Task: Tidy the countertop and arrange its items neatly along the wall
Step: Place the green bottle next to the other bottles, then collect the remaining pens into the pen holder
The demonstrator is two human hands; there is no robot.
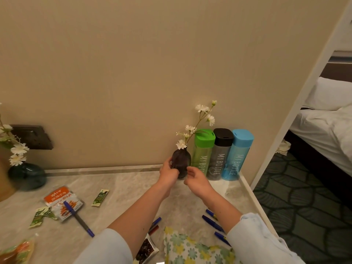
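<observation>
A small dark vase with a sprig of white flowers stands at the wall, just left of a green bottle, a grey bottle and a blue bottle. My left hand grips the vase's left side. My right hand is at its lower right with fingers curled, touching or nearly touching it. On the marble countertop lie an orange snack packet, green sachets, and blue pens.
A second, blue-green round vase with white flowers stands at the far left below a dark wall socket. More pens, a floral cloth and a dark snack pack lie near me. The counter's right edge drops to patterned carpet and a bed.
</observation>
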